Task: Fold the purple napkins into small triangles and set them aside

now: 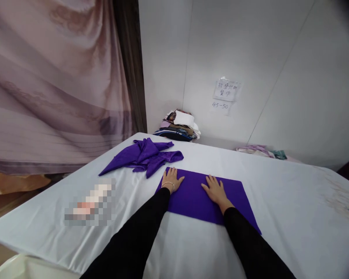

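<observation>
A purple cloth [196,197] lies flat in a rectangle on the white-covered table, its long side running across in front of me. My left hand [172,181] rests on its far left part, fingers spread, with a bracelet at the wrist. On the right half of the cloth lies my right hand [216,190], palm down with the fingers apart. Neither hand grips anything. Behind and left of the flat cloth, another purple cloth [147,155] sits crumpled in a loose heap. My sleeves cover part of the flat cloth's near edge.
A stack of folded fabrics [178,126] stands at the table's far edge, and more cloths [257,150] lie farther right. A blurred-out patch [90,203] covers something on the left. A pale bin [31,267] is below the near left edge. Curtains [61,77] hang at left.
</observation>
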